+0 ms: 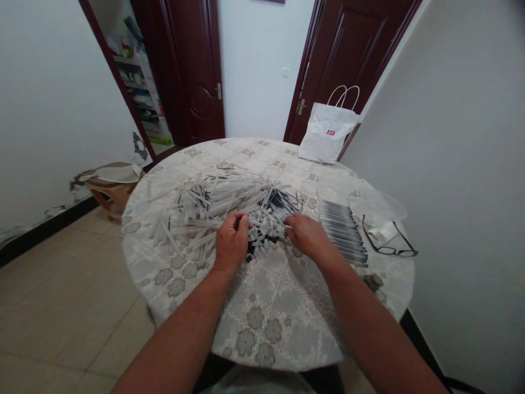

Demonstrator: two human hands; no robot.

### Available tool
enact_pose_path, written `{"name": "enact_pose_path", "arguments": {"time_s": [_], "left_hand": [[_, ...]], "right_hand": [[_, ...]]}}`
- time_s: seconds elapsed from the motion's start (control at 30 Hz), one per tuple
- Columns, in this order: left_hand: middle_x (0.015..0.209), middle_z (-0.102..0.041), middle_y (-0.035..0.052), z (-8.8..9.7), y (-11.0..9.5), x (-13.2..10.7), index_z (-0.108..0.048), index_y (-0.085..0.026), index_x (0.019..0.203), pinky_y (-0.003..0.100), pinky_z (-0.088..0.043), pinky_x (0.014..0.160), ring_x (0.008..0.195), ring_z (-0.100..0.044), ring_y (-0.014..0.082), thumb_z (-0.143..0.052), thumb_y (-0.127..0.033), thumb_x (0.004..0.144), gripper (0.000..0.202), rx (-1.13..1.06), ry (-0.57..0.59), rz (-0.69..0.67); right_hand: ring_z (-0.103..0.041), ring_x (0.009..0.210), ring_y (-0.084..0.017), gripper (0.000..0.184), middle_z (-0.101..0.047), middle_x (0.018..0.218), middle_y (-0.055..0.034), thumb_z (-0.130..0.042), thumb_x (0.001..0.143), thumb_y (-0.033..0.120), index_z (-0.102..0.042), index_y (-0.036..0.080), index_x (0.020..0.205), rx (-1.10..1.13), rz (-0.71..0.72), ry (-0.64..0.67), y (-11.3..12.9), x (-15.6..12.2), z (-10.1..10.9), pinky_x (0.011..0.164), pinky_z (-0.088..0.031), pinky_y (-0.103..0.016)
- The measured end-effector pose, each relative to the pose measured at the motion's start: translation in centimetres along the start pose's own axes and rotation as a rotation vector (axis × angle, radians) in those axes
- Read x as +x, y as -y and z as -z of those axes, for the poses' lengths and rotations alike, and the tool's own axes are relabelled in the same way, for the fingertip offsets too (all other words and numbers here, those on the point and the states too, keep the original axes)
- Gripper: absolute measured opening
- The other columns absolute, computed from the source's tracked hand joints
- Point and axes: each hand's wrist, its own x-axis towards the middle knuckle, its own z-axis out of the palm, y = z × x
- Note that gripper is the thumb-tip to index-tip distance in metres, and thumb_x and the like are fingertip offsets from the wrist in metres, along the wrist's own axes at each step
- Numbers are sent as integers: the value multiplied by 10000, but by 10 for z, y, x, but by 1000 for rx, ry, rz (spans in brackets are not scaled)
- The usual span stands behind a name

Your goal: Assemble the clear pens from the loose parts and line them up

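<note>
A broad pile of translucent white plastic pen tubes (229,200) covers the middle of the table, with thin black pen parts (275,201) fanned out among them. My left hand (232,239) is at the near side of the pile, thumb and fingers pinched together; what they hold is too small to make out. Across from it, my right hand (305,234) is closed too, its fingertips at short white pieces (266,230), and any held piece is hidden. Small black pieces (251,249) lie between the hands. Right of my right hand, several dark-tipped pens (344,235) lie side by side in a row.
A patterned cloth covers the round table (262,328). Black-framed glasses (388,250) and a crumpled white tissue (383,232) lie at the right, near clear plastic film (381,205). A white paper bag (328,131) stands at the back. A wooden stool (110,189) is at the left.
</note>
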Motion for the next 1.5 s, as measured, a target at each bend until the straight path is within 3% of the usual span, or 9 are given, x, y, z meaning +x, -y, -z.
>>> {"name": "enact_pose_path", "arguments": {"time_s": [0.13,0.27,0.63,0.93,1.13,1.23,1.33,1.43,1.5], "left_hand": [[802,-720,11,0,-2,-3,-677,-217,963,299,-478,772,776,-671,194,-534,-398,957,231,55,30,-61],[791,-723,12,1,-3,-3,-685,-221,951,302,-471,764,771,-672,202,-531,-380,953,221,57,45,-75],[813,-726,33,1,0,-5,-692,-213,948,306,-481,759,784,-676,196,-535,-333,961,197,56,29,-109],[859,-746,48,6,-14,-17,-685,-230,949,310,-516,786,804,-693,191,-545,-260,961,144,69,10,-212],[951,-739,82,59,-22,-47,-681,-220,1029,320,-518,857,907,-685,204,-540,-244,969,155,196,-72,-371],[961,-728,79,100,-1,-56,-663,-217,1037,327,-516,836,893,-678,209,-549,-255,964,140,344,-232,-229],[963,-712,77,133,26,-52,-620,-209,1058,341,-499,823,888,-673,224,-558,-280,959,136,539,-311,-83],[976,-702,77,147,46,-40,-585,-207,1031,331,-476,797,895,-670,232,-595,-290,939,124,711,-287,-1],[969,-698,76,146,52,-32,-571,-207,1017,318,-460,774,896,-669,231,-608,-302,936,131,818,-265,50]], "right_hand": [[-658,1101,-255,262,-715,1169,-158,-503,994,249,-708,172,1136,-21,-163,-23,-17,30,-4,896,-446,-313],[-665,1093,-231,283,-729,1166,-144,-521,992,280,-693,175,1192,-14,-203,-28,-23,46,-11,898,-446,-295],[-663,1093,-219,314,-716,1181,-149,-488,1012,339,-714,168,1147,8,-199,-51,-3,54,-29,896,-449,-281],[-716,947,-259,289,-764,1040,-155,-471,968,294,-725,172,1034,-102,-243,-66,-12,46,-41,771,-446,-311],[-706,861,-275,299,-751,999,-151,-451,965,326,-709,175,990,-95,-246,-196,-25,18,-37,714,-437,-343],[-684,820,-272,272,-737,956,-136,-466,947,328,-693,178,968,-42,-228,-349,-33,1,-31,717,-444,-355],[-661,823,-263,277,-719,926,-119,-490,931,339,-692,167,1012,91,-205,-626,-35,-12,-24,765,-463,-358],[-638,815,-251,334,-698,919,-116,-513,936,396,-705,146,1047,217,-217,-871,-30,-20,-19,800,-472,-359],[-626,796,-246,364,-688,895,-107,-530,932,443,-716,145,1026,280,-213,-940,-26,-22,-21,783,-471,-358]]}}
